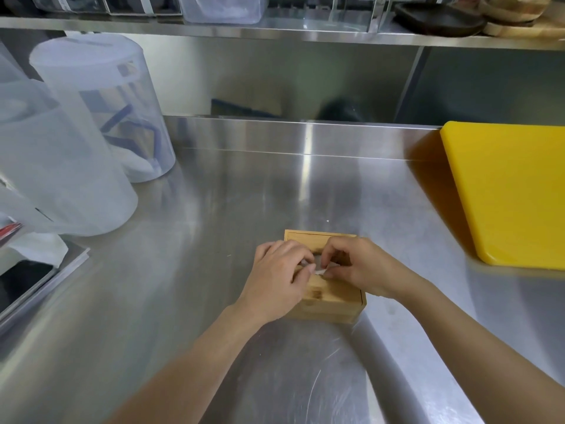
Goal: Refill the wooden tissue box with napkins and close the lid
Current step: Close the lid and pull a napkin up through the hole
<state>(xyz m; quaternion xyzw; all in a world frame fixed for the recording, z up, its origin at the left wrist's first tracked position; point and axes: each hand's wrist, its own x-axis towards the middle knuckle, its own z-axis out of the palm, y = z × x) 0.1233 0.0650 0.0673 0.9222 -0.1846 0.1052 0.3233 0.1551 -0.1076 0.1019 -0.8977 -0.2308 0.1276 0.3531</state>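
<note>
Surface: stainless steel counter (214, 209).
Centre, 6 o'clock: wooden tissue box (331, 298).
9 o'clock: translucent plastic containers (101, 117).
3 o'clock: yellow cutting board (513, 191).

A matt, pale wooden tissue box (327, 296) sits on the brushed, glossy steel counter (214, 209), with a smooth yellow plastic cutting board (513, 191) at its right edge.
</note>
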